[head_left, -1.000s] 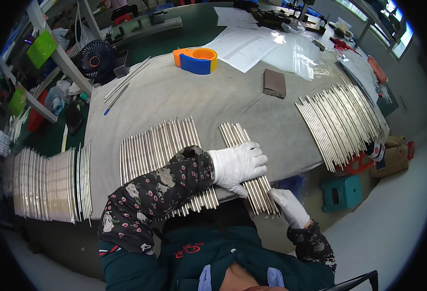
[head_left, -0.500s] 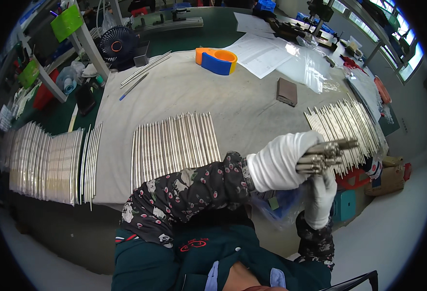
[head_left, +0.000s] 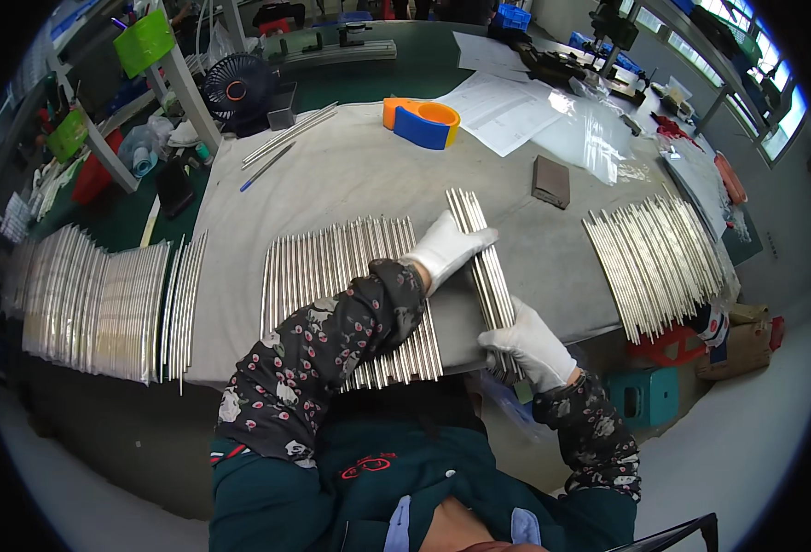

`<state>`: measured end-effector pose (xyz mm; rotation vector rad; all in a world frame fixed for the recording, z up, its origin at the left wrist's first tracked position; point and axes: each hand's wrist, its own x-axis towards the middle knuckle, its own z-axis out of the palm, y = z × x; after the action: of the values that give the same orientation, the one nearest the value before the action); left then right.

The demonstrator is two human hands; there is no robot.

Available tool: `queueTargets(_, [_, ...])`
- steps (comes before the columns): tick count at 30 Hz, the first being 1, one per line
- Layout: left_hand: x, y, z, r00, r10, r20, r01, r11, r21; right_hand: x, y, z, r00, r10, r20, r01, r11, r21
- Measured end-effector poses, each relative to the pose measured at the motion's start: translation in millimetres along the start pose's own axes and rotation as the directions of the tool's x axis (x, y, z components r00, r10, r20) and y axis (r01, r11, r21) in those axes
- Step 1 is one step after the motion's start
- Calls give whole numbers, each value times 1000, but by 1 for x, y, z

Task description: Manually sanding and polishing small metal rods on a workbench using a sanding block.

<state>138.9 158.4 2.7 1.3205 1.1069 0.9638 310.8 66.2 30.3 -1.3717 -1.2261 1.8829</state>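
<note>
A small bundle of thin metal rods [head_left: 471, 213] lies on the grey table cover [head_left: 350, 175], running from the near edge away from me. My white-gloved left hand [head_left: 451, 250] lies across the middle of the bundle and presses on it. At the table's edge, my gloved right hand [head_left: 527, 342] cups the bundle's near end. Just left of the bundle, a wide row of the same rods [head_left: 336, 271] lies side by side, partly under my patterned left sleeve.
Another fanned row of rods [head_left: 654, 258] lies at the right end of the table, and more rods [head_left: 92, 294] at the far left. Beyond are an orange-and-blue tape dispenser [head_left: 421, 121], a dark block [head_left: 551, 180], papers [head_left: 507, 106], a black fan [head_left: 238, 87] and a teal stool [head_left: 640, 396].
The bundle was on the table, then lifted in both hands in front of me. Now it lies on the cover again, right of the middle row, with both hands on it.
</note>
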Motion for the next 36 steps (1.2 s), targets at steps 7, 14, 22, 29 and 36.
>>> queueTargets(7, [-51, 20, -31, 859, 297, 417, -493, 262, 830, 9, 5, 4, 982, -138, -128, 59, 871, -488])
queueTargets(14, [-59, -13, -29, 686, 251, 683, -728, 202, 656, 3, -11, -4, 902, -431, -5, 127, 277, -952])
queueTargets(22, [-39, -13, 11, 699, 257, 667, -712, 171, 681, 15, 16, -59, 678, -734, -17, 228, 233, -945])
queueTargets(29, [-23, -14, 32, 635, 308, 708, -772, 213, 599, 24, 22, -80, 649, -734, 200, 233, -58, -971])
queueTargets(36, [-50, -4, -11, 638, 142, 757, -767, 197, 610, 24, 21, -81, 720, -638, 273, 196, -191, -962])
